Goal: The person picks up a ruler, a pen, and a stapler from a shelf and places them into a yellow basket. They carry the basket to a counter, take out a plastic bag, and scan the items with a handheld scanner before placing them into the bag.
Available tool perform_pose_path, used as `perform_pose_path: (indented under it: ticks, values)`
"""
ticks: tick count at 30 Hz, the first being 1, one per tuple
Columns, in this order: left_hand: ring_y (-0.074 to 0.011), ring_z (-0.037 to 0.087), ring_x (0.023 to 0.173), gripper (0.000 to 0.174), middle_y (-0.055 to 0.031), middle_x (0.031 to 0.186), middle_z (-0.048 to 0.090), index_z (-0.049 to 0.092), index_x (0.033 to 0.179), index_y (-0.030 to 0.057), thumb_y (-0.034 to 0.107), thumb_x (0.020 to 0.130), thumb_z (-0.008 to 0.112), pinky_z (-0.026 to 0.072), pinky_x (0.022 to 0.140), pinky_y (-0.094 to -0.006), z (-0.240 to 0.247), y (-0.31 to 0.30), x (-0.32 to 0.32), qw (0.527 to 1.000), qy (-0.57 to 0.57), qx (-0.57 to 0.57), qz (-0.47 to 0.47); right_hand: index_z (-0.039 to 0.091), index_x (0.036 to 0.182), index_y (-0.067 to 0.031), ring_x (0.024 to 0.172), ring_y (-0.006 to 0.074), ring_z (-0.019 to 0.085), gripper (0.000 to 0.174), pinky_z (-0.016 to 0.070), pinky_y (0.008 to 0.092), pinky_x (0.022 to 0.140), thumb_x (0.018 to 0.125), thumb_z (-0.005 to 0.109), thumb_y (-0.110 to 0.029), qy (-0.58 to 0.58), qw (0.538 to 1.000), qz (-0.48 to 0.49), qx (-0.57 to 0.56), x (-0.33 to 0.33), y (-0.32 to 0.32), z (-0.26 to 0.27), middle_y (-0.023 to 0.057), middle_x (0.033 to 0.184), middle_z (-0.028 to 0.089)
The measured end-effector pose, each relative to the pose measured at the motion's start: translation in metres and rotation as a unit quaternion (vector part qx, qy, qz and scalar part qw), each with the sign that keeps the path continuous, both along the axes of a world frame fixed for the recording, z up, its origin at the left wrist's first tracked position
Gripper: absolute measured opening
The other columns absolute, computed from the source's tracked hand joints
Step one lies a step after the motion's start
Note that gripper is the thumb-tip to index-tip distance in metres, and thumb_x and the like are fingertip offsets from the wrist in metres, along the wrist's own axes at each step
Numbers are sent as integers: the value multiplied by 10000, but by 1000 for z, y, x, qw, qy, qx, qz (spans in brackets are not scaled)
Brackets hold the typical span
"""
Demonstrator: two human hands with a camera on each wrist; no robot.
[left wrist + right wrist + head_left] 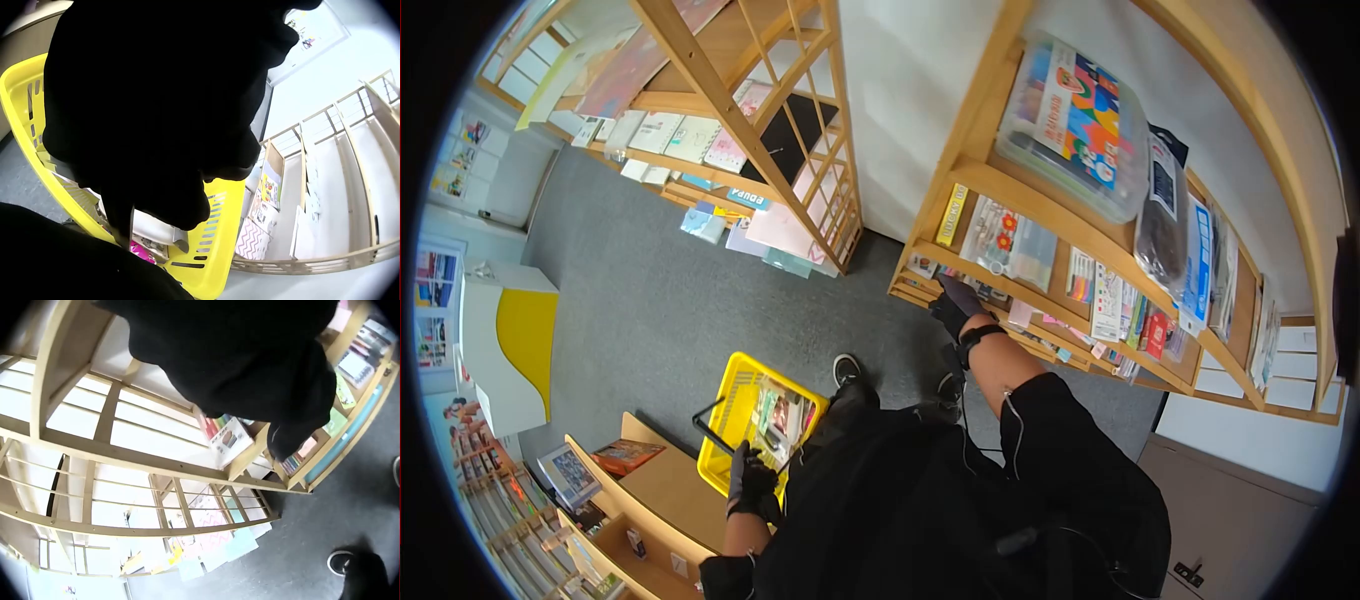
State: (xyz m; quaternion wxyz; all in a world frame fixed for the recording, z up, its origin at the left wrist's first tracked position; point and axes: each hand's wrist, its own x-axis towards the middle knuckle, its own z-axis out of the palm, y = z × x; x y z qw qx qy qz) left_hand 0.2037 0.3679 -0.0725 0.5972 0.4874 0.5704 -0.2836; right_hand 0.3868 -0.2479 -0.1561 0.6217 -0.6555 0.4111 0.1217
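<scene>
So, left hand (752, 482) grips the handle (714, 437); tilt could spill basket (741, 376) below. Right hand's (956, 305) pinch: can't tell; bumping could topple pack (231, 444) alongside.

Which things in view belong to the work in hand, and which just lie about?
Apparently part of it:
left hand, gripping black handle
yellow basket
goods inside it
right hand, at wooden shelf

Seemingly just about:
clear plastic case
blue package
white-and-yellow unit
</scene>
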Motion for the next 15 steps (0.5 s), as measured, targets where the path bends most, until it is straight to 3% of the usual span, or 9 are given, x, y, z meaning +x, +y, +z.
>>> perform_pose_path:
  ticks: [1, 6, 15]
  values:
    - [-150, 460, 441, 439, 55, 556, 404, 646, 1042, 123, 560, 1026, 681, 478, 477, -404, -4, 7, -15, 1000, -8, 15, 22, 715, 1093, -134, 691, 197, 676, 183, 527, 360, 596, 1053, 699, -311, 3, 995, 38, -96, 7, 2, -12, 21, 804, 664]
    - [-155, 471, 458, 419, 67, 552, 404, 631, 1004, 141, 556, 1048, 655, 488, 497, -389, 5, 41, -43, 992, -31, -32, 122, 704, 1092, -141, 688, 205, 675, 176, 528, 369, 595, 1051, 699, -311, -46, 990, 5, -131, 32, 1, -109, 23, 800, 657]
    - [-124, 469, 467, 378, 87, 551, 397, 612, 965, 165, 528, 1062, 649, 478, 500, -348, -6, 55, -60, 992, -7, 22, 121, 681, 1090, -156, 682, 225, 674, 162, 532, 390, 594, 1049, 699, -311, -147, 966, -41, -208, 40, -60, -266, 28, 789, 642]
